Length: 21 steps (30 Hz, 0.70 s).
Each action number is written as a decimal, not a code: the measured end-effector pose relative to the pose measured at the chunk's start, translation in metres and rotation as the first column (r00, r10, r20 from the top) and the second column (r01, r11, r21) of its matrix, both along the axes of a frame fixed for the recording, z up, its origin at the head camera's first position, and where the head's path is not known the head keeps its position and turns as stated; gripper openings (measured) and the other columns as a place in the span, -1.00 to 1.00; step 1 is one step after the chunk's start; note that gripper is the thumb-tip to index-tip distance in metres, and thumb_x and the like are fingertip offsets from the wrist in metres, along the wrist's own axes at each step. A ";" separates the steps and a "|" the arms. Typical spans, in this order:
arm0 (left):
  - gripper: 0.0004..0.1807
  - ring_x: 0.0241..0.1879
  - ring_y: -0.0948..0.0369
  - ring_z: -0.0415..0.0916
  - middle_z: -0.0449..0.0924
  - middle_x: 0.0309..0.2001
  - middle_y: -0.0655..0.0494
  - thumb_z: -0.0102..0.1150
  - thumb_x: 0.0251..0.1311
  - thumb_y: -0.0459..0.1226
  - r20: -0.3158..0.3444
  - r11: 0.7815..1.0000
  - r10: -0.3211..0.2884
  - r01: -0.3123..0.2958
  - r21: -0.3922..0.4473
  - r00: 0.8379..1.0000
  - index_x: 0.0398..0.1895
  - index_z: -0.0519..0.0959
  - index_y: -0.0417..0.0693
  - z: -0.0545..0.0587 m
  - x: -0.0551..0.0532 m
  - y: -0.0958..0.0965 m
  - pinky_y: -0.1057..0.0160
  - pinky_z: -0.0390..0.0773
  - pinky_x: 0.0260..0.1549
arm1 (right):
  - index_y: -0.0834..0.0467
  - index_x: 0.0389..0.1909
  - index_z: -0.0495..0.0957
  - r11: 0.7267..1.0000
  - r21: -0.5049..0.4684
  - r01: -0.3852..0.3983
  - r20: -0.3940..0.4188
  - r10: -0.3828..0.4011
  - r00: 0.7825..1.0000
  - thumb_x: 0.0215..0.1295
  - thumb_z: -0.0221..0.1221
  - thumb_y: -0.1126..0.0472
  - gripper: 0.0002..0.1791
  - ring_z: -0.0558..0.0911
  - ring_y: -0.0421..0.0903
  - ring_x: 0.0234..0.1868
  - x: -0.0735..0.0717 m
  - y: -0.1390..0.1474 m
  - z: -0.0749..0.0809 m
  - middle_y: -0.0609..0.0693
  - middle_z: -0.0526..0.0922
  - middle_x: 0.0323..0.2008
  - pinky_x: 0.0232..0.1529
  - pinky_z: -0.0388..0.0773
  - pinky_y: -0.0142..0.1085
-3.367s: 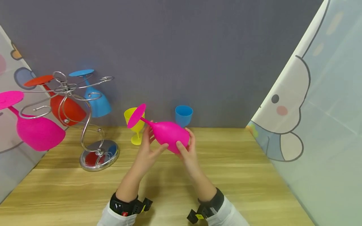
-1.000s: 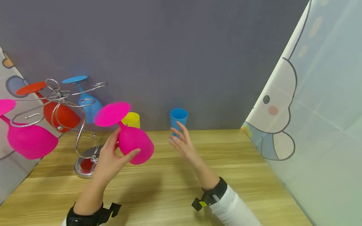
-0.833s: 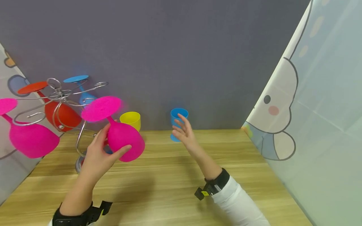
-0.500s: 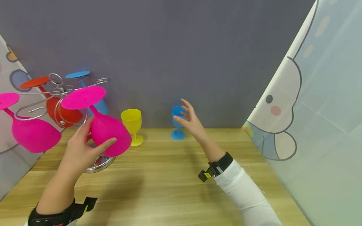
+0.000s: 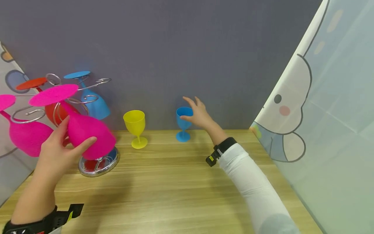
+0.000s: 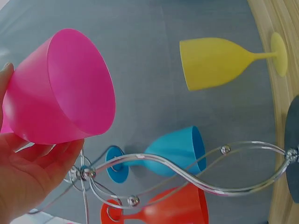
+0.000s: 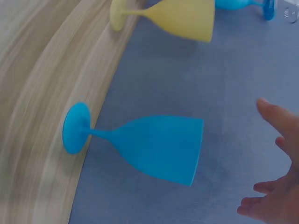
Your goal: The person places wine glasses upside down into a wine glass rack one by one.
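My left hand grips a pink goblet by its bowl, foot up and mouth tilted down to the right, in front of the wire rack. In the left wrist view the open mouth of this pink goblet faces the camera, with fingers around the bowl. My right hand has its fingers spread above and beside the rim of a blue goblet standing upright on the table. The right wrist view shows a gap between the fingers and that blue goblet.
A chrome goblet rack stands at the left, holding upside-down red, blue and pink goblets. Between it and the right hand, a yellow goblet stands upright near the grey back wall. A printed panel borders the right.
Both hands held the pink goblet at first; the right hand let go and moved to the blue goblet. My left hand carried the pink goblet left, turning it foot up, to the rack.
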<state>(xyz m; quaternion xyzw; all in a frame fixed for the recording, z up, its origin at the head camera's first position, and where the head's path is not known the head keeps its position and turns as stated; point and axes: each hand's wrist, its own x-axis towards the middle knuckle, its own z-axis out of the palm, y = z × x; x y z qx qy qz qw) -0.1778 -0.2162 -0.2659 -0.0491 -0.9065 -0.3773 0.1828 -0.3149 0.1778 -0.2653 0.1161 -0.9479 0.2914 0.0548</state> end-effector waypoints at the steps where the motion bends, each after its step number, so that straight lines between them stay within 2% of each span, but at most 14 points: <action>1: -0.02 0.07 -0.47 0.33 0.21 0.30 -0.45 0.26 0.20 -0.07 0.002 1.000 0.003 -0.003 -0.002 1.000 0.54 -0.10 -0.11 0.000 -0.001 -0.002 0.77 0.33 -0.56 | -0.29 0.51 -0.06 0.999 0.031 0.008 0.015 -0.008 1.000 0.24 0.28 -0.04 -0.08 -0.22 0.29 0.53 -0.004 -0.002 0.001 0.22 -0.30 0.54 0.29 0.20 0.33; 3: -0.03 0.06 -0.46 0.32 0.22 0.28 -0.46 0.25 0.20 -0.07 0.002 1.000 0.007 -0.007 -0.003 1.000 0.54 -0.09 -0.12 -0.001 -0.004 -0.007 0.75 0.33 -0.57 | -0.29 0.51 -0.06 0.996 0.084 0.015 0.047 -0.019 0.999 0.25 0.27 -0.02 -0.09 -0.20 0.30 0.52 -0.012 -0.007 0.002 0.24 -0.29 0.53 0.29 0.22 0.32; 5: -0.03 0.05 -0.46 0.32 0.23 0.27 -0.46 0.25 0.21 -0.07 0.007 1.000 0.010 -0.010 0.000 1.000 0.54 -0.09 -0.11 -0.003 -0.005 -0.012 0.78 0.24 -0.58 | -0.30 0.51 -0.06 0.992 0.126 0.017 0.082 -0.027 0.996 0.27 0.26 0.00 -0.10 -0.16 0.31 0.52 -0.020 -0.012 0.000 0.27 -0.27 0.53 0.30 0.23 0.30; 10: -0.01 0.04 -0.46 0.30 0.23 0.24 -0.52 0.21 0.23 -0.04 0.052 1.000 0.022 -0.022 -0.012 0.998 0.54 -0.15 -0.15 -0.008 -0.008 -0.021 0.68 0.30 -0.60 | -0.29 0.51 -0.08 0.974 0.224 0.014 0.156 -0.050 0.986 0.30 0.23 -0.01 -0.11 -0.06 0.35 0.49 -0.036 -0.024 -0.012 0.33 -0.22 0.51 0.31 0.24 0.27; 16: -0.03 -0.03 -0.40 0.34 0.32 0.15 -0.52 0.20 0.24 -0.02 0.047 0.998 0.047 -0.046 -0.039 0.998 0.53 -0.10 -0.19 -0.010 -0.008 -0.027 0.58 0.36 -0.64 | -0.29 0.51 -0.08 0.933 0.359 0.030 0.168 -0.096 0.981 0.31 0.21 -0.03 -0.13 0.00 0.37 0.47 -0.042 -0.034 -0.024 0.37 -0.17 0.49 0.32 0.27 0.21; 21: -0.04 -0.03 -0.41 0.36 0.34 0.12 -0.53 0.19 0.24 0.00 0.051 0.997 0.069 -0.067 -0.040 0.996 0.52 -0.08 -0.22 -0.009 -0.010 -0.027 0.56 0.35 -0.64 | -0.35 0.51 -0.10 0.928 0.370 0.052 0.182 -0.127 0.975 0.31 0.21 -0.04 -0.12 -0.02 0.36 0.48 -0.046 -0.032 -0.029 0.33 -0.24 0.51 0.34 0.24 0.21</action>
